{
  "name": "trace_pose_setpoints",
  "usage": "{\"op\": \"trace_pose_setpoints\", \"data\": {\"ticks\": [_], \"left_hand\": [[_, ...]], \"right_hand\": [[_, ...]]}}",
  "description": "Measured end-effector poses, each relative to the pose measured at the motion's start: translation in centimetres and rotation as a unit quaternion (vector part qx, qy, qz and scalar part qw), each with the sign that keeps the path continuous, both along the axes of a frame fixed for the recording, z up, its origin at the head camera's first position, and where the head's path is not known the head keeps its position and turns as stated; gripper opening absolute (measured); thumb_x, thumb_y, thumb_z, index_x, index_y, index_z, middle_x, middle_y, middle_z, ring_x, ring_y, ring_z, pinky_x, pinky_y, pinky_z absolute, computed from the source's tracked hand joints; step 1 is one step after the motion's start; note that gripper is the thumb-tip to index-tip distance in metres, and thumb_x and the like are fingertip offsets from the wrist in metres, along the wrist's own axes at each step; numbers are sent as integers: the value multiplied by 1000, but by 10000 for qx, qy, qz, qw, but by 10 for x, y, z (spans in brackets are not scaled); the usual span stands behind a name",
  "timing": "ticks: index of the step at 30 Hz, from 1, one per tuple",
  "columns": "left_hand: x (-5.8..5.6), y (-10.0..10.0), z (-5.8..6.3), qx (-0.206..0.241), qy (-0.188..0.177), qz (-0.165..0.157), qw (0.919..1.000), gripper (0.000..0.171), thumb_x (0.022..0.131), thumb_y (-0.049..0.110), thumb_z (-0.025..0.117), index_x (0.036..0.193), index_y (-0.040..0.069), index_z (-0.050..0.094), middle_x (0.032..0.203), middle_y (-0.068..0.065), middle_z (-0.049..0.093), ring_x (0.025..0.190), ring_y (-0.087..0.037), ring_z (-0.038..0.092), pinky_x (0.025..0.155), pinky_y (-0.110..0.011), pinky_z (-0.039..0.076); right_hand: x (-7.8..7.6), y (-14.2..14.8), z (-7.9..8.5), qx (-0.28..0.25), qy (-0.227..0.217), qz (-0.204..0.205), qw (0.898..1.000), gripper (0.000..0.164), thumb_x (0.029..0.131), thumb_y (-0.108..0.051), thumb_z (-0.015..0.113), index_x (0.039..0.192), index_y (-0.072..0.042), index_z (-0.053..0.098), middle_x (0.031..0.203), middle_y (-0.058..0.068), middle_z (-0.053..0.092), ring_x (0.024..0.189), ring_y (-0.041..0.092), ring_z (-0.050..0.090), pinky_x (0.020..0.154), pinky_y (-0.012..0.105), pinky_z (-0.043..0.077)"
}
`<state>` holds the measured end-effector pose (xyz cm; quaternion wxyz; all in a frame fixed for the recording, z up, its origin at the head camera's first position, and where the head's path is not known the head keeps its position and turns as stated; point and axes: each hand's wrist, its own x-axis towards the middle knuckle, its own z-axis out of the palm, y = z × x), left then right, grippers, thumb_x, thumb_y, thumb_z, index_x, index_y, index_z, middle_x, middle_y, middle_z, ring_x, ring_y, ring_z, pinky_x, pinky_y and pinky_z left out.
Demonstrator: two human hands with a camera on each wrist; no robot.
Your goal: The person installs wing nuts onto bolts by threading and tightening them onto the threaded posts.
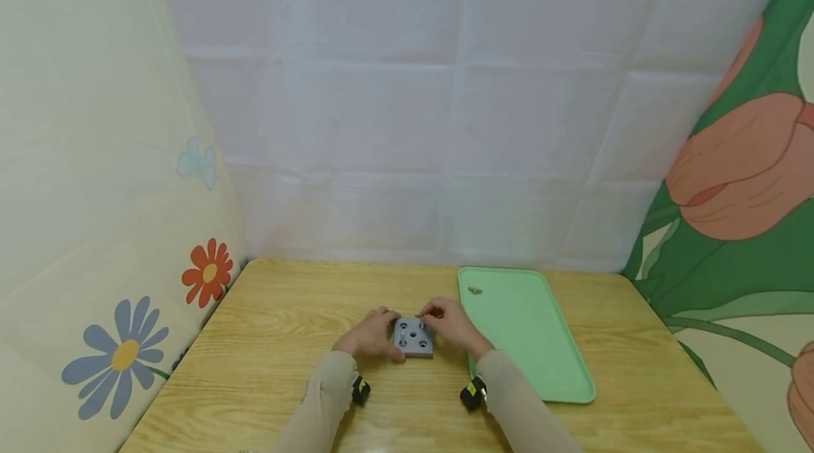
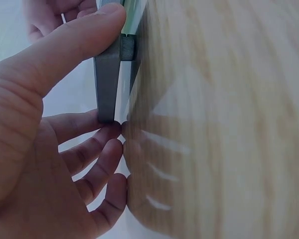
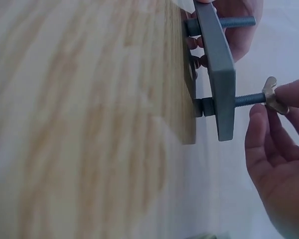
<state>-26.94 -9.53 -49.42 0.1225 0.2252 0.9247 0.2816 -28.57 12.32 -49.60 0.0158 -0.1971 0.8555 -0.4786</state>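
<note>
A square grey metal plate (image 1: pixel 415 347) with several holes sits near the middle of the table, its underside raised on bolt heads (image 3: pixel 206 106). My left hand (image 1: pixel 372 335) grips its left side, thumb on one face and a fingertip at the edge, the other fingers curled near the tabletop. Two threaded bolts stand up through the plate, a far-right bolt (image 3: pixel 248 100) and a near-left bolt (image 3: pixel 239 21). My right hand (image 1: pixel 453 324) pinches a brass-coloured wing nut (image 3: pixel 270 94) at the tip of the far-right bolt. No nut shows on the near-left bolt.
A light green tray (image 1: pixel 521 333) lies right of the plate, close by my right forearm. Small brass-coloured hardware (image 1: pixel 475 290) rests in its far left corner. A white cloth (image 1: pixel 381 121) hangs behind the wooden table (image 1: pixel 280 340).
</note>
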Motion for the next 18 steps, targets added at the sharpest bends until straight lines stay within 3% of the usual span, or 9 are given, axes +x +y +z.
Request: {"op": "trace_pose_setpoints", "data": {"ticks": [5,9,15,18], "left_hand": [[0,0,1,53,-25,23,10000,86,69,40,83,138,7,46,137,-14,41,128,-34,35,98,-50,36],[1,0,2,61,-47,32,10000,85,69,41,83,138,7,46,139,-14,40,129,-35,34,98,-50,35],[0,0,1,94,-24,4,10000,85,69,40,83,138,7,46,137,-14,42,127,-34,36,98,-50,36],[0,0,-1,94,-9,-5,10000,85,69,40,83,138,7,46,137,-13,42,127,-34,36,99,-49,36]], "right_hand": [[0,-1,0,-670,-611,-105,9958,21,91,-1,47,90,0,68,82,5,62,75,17,56,68,33,48],[3,0,5,-983,-856,-28,9915,19,91,4,46,91,6,64,80,8,61,72,15,55,67,31,48],[21,-3,30,-672,-813,-10,9944,9,89,2,56,95,7,61,86,8,62,77,14,56,71,29,49],[16,-3,23,-544,-749,-105,9957,8,90,-3,60,94,3,59,86,6,61,77,14,56,70,31,49]]}}
